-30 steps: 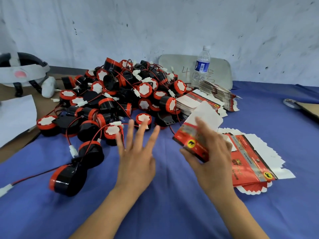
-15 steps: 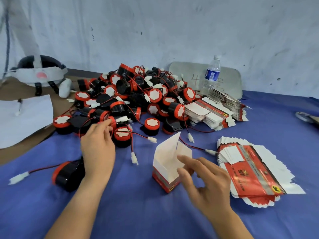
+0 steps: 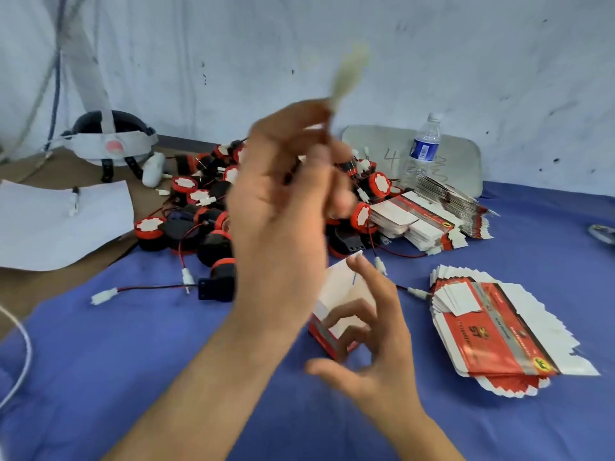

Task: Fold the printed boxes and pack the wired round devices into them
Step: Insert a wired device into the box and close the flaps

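Note:
My left hand (image 3: 279, 234) is raised in front of the camera and blurred. It pinches the wire of a round device, whose white connector (image 3: 349, 69) sticks up above the fingers; the device body is hidden behind the hand. An opened printed box (image 3: 336, 294), red outside and white inside, stands on the blue cloth with its flap up. My right hand (image 3: 376, 361) is at the box, index fingertip at the flap's top, other fingers loosely curved in front of it, thumb apart. A pile of black-and-red wired round devices (image 3: 199, 207) lies behind.
Flat printed boxes lie fanned at the right (image 3: 492, 331), with another stack (image 3: 429, 214) further back. A water bottle (image 3: 424, 148) stands before a grey board (image 3: 462, 161). One loose device (image 3: 219, 281) lies left of the box. A headset (image 3: 109, 141) and white paper (image 3: 56, 221) sit far left.
My left hand left the pile and rose in front of the camera, pulling up a wire with its white connector. My right hand stayed by the standing box.

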`<state>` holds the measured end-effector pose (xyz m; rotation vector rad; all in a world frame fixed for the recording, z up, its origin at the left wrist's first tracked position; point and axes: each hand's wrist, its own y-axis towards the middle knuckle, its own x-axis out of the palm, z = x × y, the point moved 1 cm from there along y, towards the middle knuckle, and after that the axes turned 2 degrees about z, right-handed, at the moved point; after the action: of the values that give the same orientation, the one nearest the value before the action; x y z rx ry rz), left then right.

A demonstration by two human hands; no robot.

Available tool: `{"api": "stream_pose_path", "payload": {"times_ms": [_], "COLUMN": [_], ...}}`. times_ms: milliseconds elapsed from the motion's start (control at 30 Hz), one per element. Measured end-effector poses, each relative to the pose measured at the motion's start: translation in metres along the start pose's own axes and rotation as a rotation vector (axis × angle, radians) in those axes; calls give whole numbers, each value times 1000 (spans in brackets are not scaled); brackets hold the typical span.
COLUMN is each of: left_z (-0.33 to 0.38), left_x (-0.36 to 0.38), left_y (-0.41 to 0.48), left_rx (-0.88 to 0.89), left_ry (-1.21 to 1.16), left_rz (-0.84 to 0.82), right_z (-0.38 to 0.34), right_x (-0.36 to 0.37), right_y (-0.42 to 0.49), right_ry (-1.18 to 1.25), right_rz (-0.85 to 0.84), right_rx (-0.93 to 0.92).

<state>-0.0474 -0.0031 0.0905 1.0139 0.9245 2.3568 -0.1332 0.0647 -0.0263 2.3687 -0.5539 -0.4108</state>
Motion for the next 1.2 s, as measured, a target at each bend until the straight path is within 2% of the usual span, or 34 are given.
{"api": "stream_pose_path", "payload": {"times_ms": [67, 100, 200, 333, 433, 567, 667, 733, 800, 967, 1067, 1133, 1200], "left_z": [-1, -4, -16, -37, -55, -77, -84, -85, -85, -84, -85, -83, -81], "left_x": [24, 32, 37, 2, -38, -64, -69, -72, -74, -80, -78, -76, -77], "left_y": [-10, -12, -7, -8, -39, -72, -71, -70, -70, -68, -69, -66, -64], "left_rx": [-44, -87, -165, -12, 171, 272, 265, 186, 106, 10, -28, 27, 238], "left_ry": [-116, -164, -98, 388, 823, 1055, 1087, 1057, 1010, 941, 904, 878, 949], "left_rz": [-159, -212, -239, -191, -372, -593, -670, -646, -604, -557, -497, -445, -474], "right_z": [1, 3, 8, 14, 13, 13, 11, 11, 11, 12, 13, 11, 8], "right_x": [-2, -6, -25, -41, -42, -42, -37, -34, -32, -28, -23, -23, -26], "right_y": [1, 2, 6, 12, 15, 12, 8, 6, 6, 6, 5, 7, 10], "right_ry": [248, 294, 222, 144, 10, -109, 45, 238, 328, 110, 123, 196, 350], "right_rz": [32, 74, 275, 395, 389, 427, 422, 405, 381, 317, 284, 312, 357], "right_rx": [85, 110, 241, 350, 263, 150, 121, 173, 211, 123, 117, 162, 315]}}
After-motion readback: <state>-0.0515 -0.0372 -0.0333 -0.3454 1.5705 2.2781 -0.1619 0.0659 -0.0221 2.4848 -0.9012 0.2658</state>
